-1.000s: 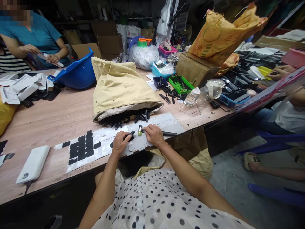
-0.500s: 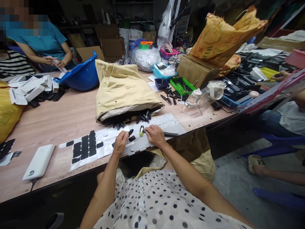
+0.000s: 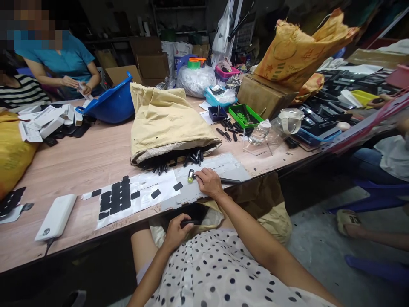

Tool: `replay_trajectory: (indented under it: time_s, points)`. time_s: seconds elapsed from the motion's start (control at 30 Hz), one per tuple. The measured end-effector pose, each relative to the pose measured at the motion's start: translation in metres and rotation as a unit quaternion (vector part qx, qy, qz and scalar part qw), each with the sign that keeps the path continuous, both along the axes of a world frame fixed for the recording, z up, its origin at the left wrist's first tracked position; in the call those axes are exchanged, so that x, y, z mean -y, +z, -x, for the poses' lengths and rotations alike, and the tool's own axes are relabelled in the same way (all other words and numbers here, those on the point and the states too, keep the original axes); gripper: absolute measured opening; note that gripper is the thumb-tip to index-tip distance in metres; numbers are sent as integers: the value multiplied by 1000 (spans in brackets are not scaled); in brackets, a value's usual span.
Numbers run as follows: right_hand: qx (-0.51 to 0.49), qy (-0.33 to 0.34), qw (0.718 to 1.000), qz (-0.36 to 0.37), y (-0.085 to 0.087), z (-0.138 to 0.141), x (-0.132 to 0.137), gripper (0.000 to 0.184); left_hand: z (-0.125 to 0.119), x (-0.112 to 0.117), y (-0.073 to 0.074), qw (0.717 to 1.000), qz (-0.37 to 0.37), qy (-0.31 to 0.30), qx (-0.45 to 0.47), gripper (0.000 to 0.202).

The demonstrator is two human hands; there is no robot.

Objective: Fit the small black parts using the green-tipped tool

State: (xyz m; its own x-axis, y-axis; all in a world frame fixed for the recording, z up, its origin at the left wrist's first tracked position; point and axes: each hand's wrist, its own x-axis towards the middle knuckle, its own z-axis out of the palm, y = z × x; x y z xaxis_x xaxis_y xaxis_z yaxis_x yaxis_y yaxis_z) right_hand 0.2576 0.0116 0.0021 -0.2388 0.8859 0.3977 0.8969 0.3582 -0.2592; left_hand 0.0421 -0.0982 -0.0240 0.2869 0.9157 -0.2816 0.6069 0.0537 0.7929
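Observation:
My right hand (image 3: 209,182) is closed round a small hammer (image 3: 191,175) that rests on the grey board (image 3: 232,164). Its head is metal with a yellow-green face, and its dark handle points right. Below the table's front edge, over my lap, my left hand (image 3: 177,232) is closed on a small black part (image 3: 188,222), mostly hidden by the fingers. A tan sack (image 3: 171,119) lies ahead, its mouth facing me and black parts (image 3: 194,157) spilling out. Black stickers (image 3: 115,197) cover much of a white sheet (image 3: 166,182) at left.
A white power bank (image 3: 56,216) with a cable lies at left. Further back stand a blue basin (image 3: 110,100), white boxes and a green tray (image 3: 233,111). At right are a clear jar (image 3: 259,132) and a cardboard box (image 3: 252,91). Two people sit far left, another at right.
My left hand has moved from above the board down below the table edge with the black part. My right hand and the hammer stay in place.

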Motion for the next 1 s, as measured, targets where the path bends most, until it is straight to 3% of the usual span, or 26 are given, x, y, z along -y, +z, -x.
replay_trajectory:
  time_s: [0.1, 0.17, 0.3, 0.37, 0.43, 0.5, 0.57, 0.63, 0.7, 0.8, 0.9, 1.0]
  points:
    - [-3, 0, 1000, -1, -1, 0, -1, 23, 2, -3, -14, 995, 47, 40, -76, 28]
    - [-2, 1, 1000, -3, -1, 0, -1, 23, 5, -5, -12, 994, 57, 21, -86, 31]
    - [-1, 2, 1000, -8, -1, 1, 0, 23, 8, -15, 25, 989, 79, -123, -35, 36]
    - [-3, 0, 1000, -10, -1, 1, 1, 23, 7, -33, 50, 988, 69, -136, 7, 37]
    - [-3, -2, 1000, -12, -2, 1, 1, 23, 5, -63, 72, 998, 25, -62, 9, 39]
    - [-4, -3, 1000, -13, -2, 1, 1, 22, 4, -99, 86, 994, -65, 74, -56, 33]
    - [-5, -1, 1000, -13, -3, 1, 1, 22, 1, -132, 92, 960, -133, 194, -150, 29]
    - [-5, 5, 1000, -16, -3, 0, 1, 22, -3, -158, 93, 926, -147, 258, -233, 27]
    - [-5, 12, 1000, -21, -4, 0, 1, 22, -9, -172, 92, 909, -126, 274, -288, 26]
    - [-6, 14, 999, -29, -5, -1, 1, 22, -17, -178, 91, 906, -92, 267, -314, 24]
    - [-7, 9, 1000, -26, -6, -1, 1, 22, -16, -174, 91, 910, -79, 276, -301, 20]
    - [-9, 7, 1000, -22, -7, 0, 1, 23, -7, -164, 88, 928, -86, 281, -229, 14]
